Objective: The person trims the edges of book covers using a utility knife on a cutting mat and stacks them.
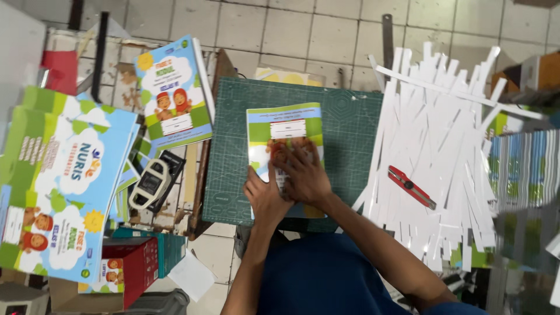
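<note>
booklet (285, 131) lower half hidden, hands overlapping

Blue clothing; bare forearms; no gloves or rings

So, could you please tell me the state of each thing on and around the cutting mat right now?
Booklet: closed, flat on the cutting mat.
Left hand: palm down, pressing the booklet.
Right hand: palm down on the booklet.
Box cutter: lying on the paper strips; blade unclear.
Paper strips: loose, piled right of the mat.
Booklet stack: closed, piled left.

Red box (139, 269) lower left, white label (288, 129) on green-blue booklet (285, 125) centre
</note>
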